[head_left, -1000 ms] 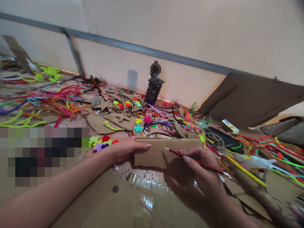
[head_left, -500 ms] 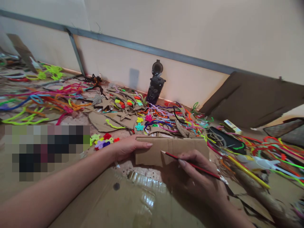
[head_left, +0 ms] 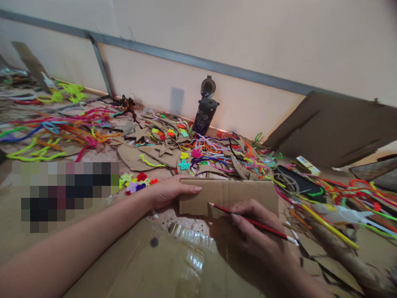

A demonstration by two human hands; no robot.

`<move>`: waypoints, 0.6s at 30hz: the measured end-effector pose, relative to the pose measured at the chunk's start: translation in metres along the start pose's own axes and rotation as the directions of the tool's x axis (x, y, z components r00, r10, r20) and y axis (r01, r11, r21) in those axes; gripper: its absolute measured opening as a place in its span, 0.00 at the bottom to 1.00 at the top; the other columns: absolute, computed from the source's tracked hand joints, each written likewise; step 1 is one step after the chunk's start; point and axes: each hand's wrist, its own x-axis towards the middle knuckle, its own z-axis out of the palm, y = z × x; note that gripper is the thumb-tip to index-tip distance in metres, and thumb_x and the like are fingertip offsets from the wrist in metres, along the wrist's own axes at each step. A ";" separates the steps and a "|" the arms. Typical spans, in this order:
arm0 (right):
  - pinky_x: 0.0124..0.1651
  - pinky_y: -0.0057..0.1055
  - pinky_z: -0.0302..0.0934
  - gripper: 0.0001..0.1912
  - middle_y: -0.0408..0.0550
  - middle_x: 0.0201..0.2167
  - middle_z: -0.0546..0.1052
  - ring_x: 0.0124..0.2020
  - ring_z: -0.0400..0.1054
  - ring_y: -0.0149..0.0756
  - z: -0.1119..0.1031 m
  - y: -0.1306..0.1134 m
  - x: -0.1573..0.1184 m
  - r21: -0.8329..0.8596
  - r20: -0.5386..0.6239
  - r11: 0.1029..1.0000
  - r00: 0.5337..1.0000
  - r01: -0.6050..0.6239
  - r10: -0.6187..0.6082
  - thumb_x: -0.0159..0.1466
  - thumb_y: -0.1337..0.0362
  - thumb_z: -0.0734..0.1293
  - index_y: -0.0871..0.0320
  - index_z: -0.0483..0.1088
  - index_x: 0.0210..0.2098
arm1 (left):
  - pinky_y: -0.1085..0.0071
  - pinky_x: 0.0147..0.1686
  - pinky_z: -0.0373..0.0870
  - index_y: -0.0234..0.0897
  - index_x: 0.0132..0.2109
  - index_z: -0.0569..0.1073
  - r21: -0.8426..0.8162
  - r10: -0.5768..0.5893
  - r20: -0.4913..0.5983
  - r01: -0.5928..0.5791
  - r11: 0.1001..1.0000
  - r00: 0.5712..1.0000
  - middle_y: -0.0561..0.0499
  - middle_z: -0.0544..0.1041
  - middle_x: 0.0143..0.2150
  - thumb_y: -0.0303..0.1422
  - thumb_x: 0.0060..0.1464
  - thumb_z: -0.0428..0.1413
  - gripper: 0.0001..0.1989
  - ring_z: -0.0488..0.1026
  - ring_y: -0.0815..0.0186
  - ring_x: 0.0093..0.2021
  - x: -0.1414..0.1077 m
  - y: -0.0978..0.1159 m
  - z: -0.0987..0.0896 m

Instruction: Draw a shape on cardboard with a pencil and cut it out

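Observation:
My left hand (head_left: 169,192) grips the left end of a rectangular cardboard piece (head_left: 245,192), thumb on its front face and the other fingers hidden behind. The piece is tilted up so its face turns toward me. Between the thumb and fingers of my right hand (head_left: 259,229) is a red and black pencil (head_left: 221,208). Its sharpened tip is at the cardboard's face, a little below my left thumb; whether it touches I cannot tell. Just left of my left hand lie several colourful pipe-cleaner flowers (head_left: 138,184).
Pipe cleaners (head_left: 217,151), twine and cardboard cut-outs such as a star (head_left: 163,151) litter the surface. A dark bottle (head_left: 205,114) with its lid up stands by the wall. On the right lie a yellow stick (head_left: 330,225) and a glue bottle (head_left: 347,213). A blurred patch covers the left.
The pencil tip has shifted slightly left and down on the cardboard, with my right hand following. My left hand keeps its hold. The whole view has shifted a little.

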 end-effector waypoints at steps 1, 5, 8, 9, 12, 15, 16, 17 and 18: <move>0.28 0.28 0.67 0.13 0.47 0.26 0.80 0.25 0.73 0.37 0.000 0.001 0.000 -0.008 0.002 1.000 1.000 -0.002 0.002 0.61 0.53 0.72 0.55 0.77 0.28 | 0.66 0.41 0.72 0.35 0.51 0.79 0.001 -0.001 -0.002 0.001 1.000 1.000 0.43 0.83 0.44 0.36 0.45 0.71 0.25 0.77 0.59 0.40 0.000 0.000 0.000; 0.28 0.27 0.65 0.10 0.47 0.26 0.79 0.26 0.72 0.36 -0.001 0.006 -0.002 -0.085 -0.009 0.995 0.999 0.042 -0.043 0.62 0.55 0.72 0.55 0.77 0.30 | 0.66 0.39 0.73 0.35 0.50 0.80 0.017 -0.011 0.001 0.011 1.000 1.000 0.42 0.83 0.44 0.37 0.46 0.71 0.24 0.78 0.58 0.40 0.002 -0.001 -0.003; 0.29 0.28 0.66 0.12 0.48 0.27 0.80 0.28 0.72 0.37 0.001 0.009 -0.005 -0.019 0.043 1.000 0.999 0.021 -0.020 0.63 0.54 0.71 0.55 0.77 0.30 | 0.65 0.39 0.74 0.35 0.51 0.79 0.013 -0.012 0.009 0.012 1.000 1.000 0.42 0.82 0.45 0.37 0.45 0.71 0.25 0.78 0.58 0.40 0.002 -0.001 -0.003; 0.30 0.28 0.66 0.12 0.48 0.27 0.80 0.28 0.72 0.38 0.002 0.009 -0.006 -0.004 0.043 1.000 0.999 0.010 -0.010 0.64 0.54 0.71 0.55 0.77 0.30 | 0.65 0.39 0.74 0.35 0.51 0.79 0.014 -0.008 0.003 0.008 1.000 1.000 0.42 0.82 0.45 0.37 0.45 0.71 0.25 0.78 0.58 0.40 0.002 -0.001 -0.002; 0.28 0.28 0.64 0.12 0.47 0.26 0.79 0.27 0.71 0.36 0.006 0.006 -0.008 0.018 0.031 1.000 0.999 -0.025 0.025 0.63 0.53 0.72 0.54 0.77 0.29 | 0.66 0.39 0.74 0.35 0.51 0.80 0.025 -0.009 -0.003 0.009 1.000 1.000 0.42 0.82 0.46 0.37 0.45 0.71 0.25 0.78 0.59 0.40 0.001 0.000 -0.001; 0.26 0.27 0.62 0.13 0.46 0.24 0.78 0.24 0.69 0.35 0.010 0.000 -0.009 0.058 0.046 0.995 0.996 -0.079 0.076 0.61 0.53 0.73 0.55 0.76 0.27 | 0.65 0.37 0.74 0.35 0.52 0.79 0.023 -0.019 0.009 0.019 1.000 1.000 0.42 0.82 0.45 0.38 0.45 0.71 0.26 0.78 0.59 0.38 0.001 -0.001 -0.002; 0.26 0.27 0.62 0.13 0.45 0.23 0.77 0.24 0.69 0.35 0.010 -0.002 -0.009 0.068 0.063 0.994 0.995 -0.088 0.084 0.61 0.53 0.73 0.55 0.76 0.27 | 0.65 0.37 0.74 0.35 0.52 0.79 0.020 -0.018 0.009 0.018 1.000 1.000 0.42 0.82 0.45 0.38 0.45 0.71 0.27 0.78 0.59 0.38 0.001 -0.001 -0.002; 0.26 0.27 0.62 0.13 0.45 0.23 0.77 0.24 0.69 0.35 0.011 -0.004 -0.009 0.079 0.063 0.993 0.995 -0.087 0.082 0.60 0.53 0.73 0.55 0.77 0.27 | 0.66 0.37 0.74 0.34 0.52 0.79 0.018 -0.015 0.006 0.014 1.000 1.000 0.42 0.82 0.45 0.38 0.45 0.71 0.26 0.78 0.59 0.38 0.002 -0.002 -0.002; 0.26 0.27 0.62 0.13 0.45 0.23 0.77 0.24 0.69 0.35 0.010 -0.005 -0.008 0.085 0.067 0.993 0.995 -0.083 0.077 0.60 0.53 0.73 0.55 0.77 0.27 | 0.66 0.37 0.74 0.34 0.52 0.79 0.017 -0.012 0.004 0.012 1.000 1.000 0.41 0.82 0.45 0.38 0.45 0.71 0.26 0.78 0.59 0.39 0.002 -0.002 -0.002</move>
